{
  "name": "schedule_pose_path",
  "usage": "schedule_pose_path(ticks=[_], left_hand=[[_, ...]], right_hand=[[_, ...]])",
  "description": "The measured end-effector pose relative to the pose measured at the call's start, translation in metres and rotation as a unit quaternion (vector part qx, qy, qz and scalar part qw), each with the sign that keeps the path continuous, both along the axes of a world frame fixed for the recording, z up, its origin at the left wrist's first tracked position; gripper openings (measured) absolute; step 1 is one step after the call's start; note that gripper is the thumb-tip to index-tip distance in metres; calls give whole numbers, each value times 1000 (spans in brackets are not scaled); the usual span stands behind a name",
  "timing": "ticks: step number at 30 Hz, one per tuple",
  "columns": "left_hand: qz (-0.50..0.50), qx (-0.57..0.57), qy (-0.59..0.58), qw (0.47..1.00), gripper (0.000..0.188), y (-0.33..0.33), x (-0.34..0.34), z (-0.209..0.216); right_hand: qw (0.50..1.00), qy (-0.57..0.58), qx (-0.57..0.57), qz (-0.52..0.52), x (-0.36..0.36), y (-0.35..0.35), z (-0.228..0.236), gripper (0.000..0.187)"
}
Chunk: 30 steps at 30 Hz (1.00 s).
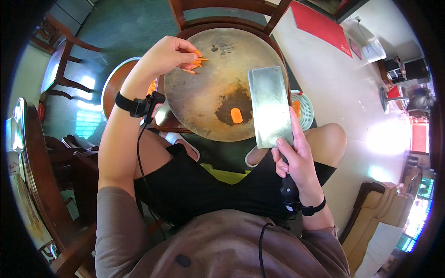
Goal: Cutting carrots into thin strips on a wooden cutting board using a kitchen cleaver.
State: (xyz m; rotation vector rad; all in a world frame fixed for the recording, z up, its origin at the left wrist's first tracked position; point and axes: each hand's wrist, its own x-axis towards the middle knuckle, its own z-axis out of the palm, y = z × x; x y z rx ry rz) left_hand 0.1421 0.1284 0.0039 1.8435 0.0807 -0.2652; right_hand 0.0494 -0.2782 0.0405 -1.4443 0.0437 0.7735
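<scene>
A round wooden chopping board [194, 104] lies in front of me. At its far left edge my left hand [172, 53] is closed in a pinch on thin orange carrot strips [199, 64], a few of which stick out below the fingers onto the board. My right hand [299, 160] grips a cleaver [270, 104] by its dark handle, the thumb pressing near the blade's base. The broad, shiny blade is seen flat side up, over the board's right edge. One flat carrot slice [236, 115] rests on a dark wet patch left of the blade.
Left of the board stands a round basin [116, 83] with carrot strips inside, partly behind my left forearm. A pale green colander [306, 110] with orange pieces is on the right. A wooden chair [227, 5] stands beyond the board; another [55, 69] is at far left.
</scene>
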Motion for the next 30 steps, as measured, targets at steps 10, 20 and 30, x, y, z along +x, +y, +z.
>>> schedule_pose_path(ticks=[10, 20, 30], left_hand=[[24, 225, 10, 974, 21, 6, 14, -8], [-61, 36, 11, 997, 16, -30, 0, -10], [-106, 274, -168, 941, 25, -72, -18, -30]], right_hand=[[997, -26, -66, -8, -7, -6, -15, 85], [988, -84, -126, 9, -7, -7, -16, 81], [969, -160, -180, 61, -9, 0, -12, 81]])
